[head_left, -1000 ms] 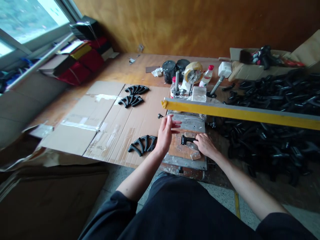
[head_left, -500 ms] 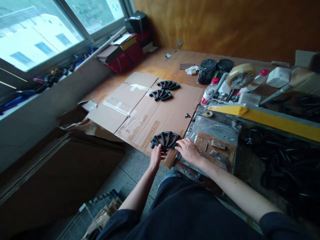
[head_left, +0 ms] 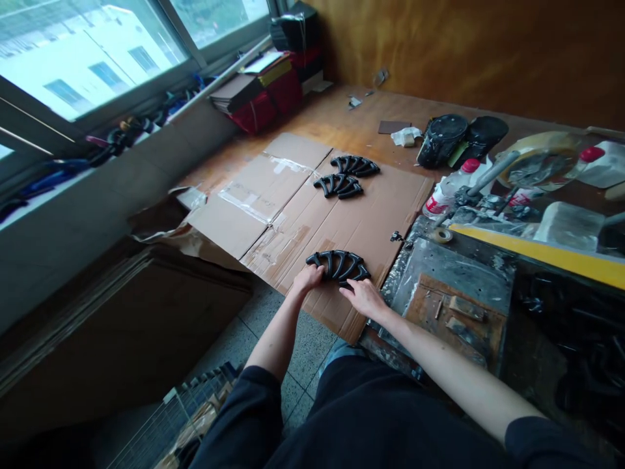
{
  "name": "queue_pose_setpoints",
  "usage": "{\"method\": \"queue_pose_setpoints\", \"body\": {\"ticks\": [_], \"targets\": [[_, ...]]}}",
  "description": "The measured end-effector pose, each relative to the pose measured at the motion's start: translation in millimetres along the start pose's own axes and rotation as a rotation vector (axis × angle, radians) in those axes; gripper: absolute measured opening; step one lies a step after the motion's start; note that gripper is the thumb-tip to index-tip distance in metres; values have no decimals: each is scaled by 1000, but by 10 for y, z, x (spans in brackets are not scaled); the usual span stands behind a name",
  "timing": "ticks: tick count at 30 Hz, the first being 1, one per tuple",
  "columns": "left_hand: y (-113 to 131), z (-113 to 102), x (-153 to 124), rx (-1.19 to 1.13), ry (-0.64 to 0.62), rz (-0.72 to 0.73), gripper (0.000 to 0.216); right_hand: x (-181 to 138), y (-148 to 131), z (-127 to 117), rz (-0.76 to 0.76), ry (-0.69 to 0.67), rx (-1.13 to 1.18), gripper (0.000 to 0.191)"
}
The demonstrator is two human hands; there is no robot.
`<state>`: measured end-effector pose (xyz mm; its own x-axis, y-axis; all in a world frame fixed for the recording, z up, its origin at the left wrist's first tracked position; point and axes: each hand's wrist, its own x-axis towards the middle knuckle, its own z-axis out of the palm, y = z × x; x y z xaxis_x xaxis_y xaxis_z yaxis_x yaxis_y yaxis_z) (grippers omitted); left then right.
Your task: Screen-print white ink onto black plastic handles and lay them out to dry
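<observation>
A row of glossy black curved pieces [head_left: 336, 264], fanned side by side, lies on flattened cardboard [head_left: 327, 231] near its front edge. My left hand [head_left: 309, 278] is closed at the left end of this row, its fingertips on the near end of a piece. At the row's right end my right hand [head_left: 365, 298] pinches the near end of another piece, thumb and fingers partly hiding it. Farther back on the cardboard lie two similar fans of black pieces, a nearer fan [head_left: 339, 185] and a farther fan [head_left: 355, 164].
On the right stand a worn metal plate [head_left: 463, 267], a yellow-edged bin [head_left: 541, 254] of black pieces, a red-capped bottle [head_left: 446, 189] and a black tub [head_left: 442, 140]. Red bundles [head_left: 263, 104] sit by the window. Stacked cardboard [head_left: 146, 312] leans at lower left.
The view has shifted, so the scene sits farther right. My left hand has moved from the row's near side to its left end; my right hand has gone from its right side to the near edge.
</observation>
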<state>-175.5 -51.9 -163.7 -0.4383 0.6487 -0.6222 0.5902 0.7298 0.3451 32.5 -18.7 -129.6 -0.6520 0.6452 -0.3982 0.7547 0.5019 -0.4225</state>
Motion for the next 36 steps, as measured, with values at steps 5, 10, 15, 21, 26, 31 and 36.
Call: {"method": "queue_pose_setpoints", "body": {"ticks": [5,10,15,21,26,31,36], "targets": [[79,-36,-144,118,157,51,57,-46,5,27,-31,32,36,48],[154,526,-584,155,517,442,47,-108,44,12,-15,33,1,45],[299,854,-523,163,493,448,50,-76,49,29,-3,43,-21,43],[247,687,-321,178,437,496,47,-93,30,51,-23,62,-58,42],[144,273,9,225,497,618,50,-108,74,222,-69,103,-109,41],[194,-79,326,249,597,679,46,-83,181,479,-58,176,-107,42],[261,-134,410,226,595,701,46,-53,270,611,-106,195,-116,46]]}}
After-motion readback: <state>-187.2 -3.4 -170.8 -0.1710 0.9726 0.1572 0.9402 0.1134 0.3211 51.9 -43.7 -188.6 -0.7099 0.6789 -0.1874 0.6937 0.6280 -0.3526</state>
